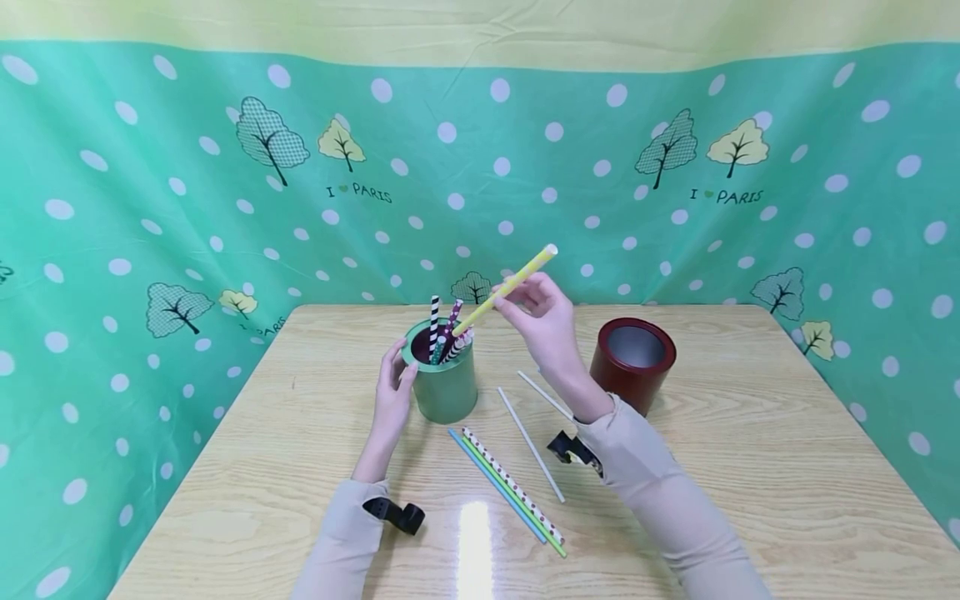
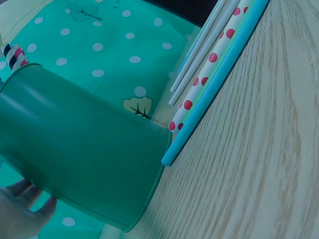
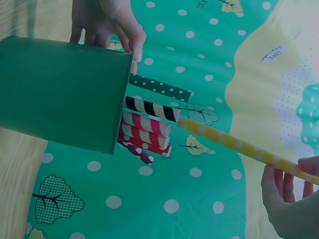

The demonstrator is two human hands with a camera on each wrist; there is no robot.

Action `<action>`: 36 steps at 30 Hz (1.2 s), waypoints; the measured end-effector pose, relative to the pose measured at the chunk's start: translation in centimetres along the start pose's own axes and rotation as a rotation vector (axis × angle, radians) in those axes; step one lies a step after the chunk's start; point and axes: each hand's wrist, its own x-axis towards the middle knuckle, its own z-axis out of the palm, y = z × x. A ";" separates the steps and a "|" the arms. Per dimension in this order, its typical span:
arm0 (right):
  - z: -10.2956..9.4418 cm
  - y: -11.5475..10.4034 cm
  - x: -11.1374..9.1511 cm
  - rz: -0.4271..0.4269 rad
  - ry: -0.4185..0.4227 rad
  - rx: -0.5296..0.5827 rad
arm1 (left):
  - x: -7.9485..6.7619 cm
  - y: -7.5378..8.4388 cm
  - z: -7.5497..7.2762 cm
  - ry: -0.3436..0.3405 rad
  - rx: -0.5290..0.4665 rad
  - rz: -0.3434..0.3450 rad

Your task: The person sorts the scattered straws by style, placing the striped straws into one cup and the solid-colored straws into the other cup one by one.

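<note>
My left hand (image 1: 393,387) holds the left side of a green can (image 1: 446,392), its thumb at the front of the rim. Several patterned paper straws stand in the can, among them a black-and-white striped straw (image 1: 433,321) and a dark green dotted straw (image 3: 162,88). Above and to the right of the can, my right hand (image 1: 546,321) pinches a yellow straw (image 3: 224,138) with pale dots. That straw slants, its lower end over the can's mouth close to the standing straws and its upper end pointing up and right.
A dark red can (image 1: 630,375) stands right of my right forearm. On the wooden table lie a blue straw (image 1: 491,477), a lime green straw (image 1: 553,543), a red-dotted white straw (image 1: 517,492) and two thin white straws (image 1: 531,443). A dotted green curtain (image 1: 525,183) hangs behind.
</note>
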 end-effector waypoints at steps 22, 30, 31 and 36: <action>0.2 2.6 0.7 0.071 -0.041 -0.133 | 0.7 -2.6 -0.5 0.006 -0.012 0.027; -0.9 3.1 -0.1 0.123 -0.064 -0.182 | 0.8 -2.7 -0.5 0.008 -0.007 0.024; -1.1 3.2 -0.3 0.134 -0.067 -0.186 | 0.8 -2.6 -0.5 0.006 -0.008 0.023; -1.8 3.9 -1.1 0.202 -0.110 -0.201 | 0.9 -2.4 -0.5 0.007 -0.019 0.007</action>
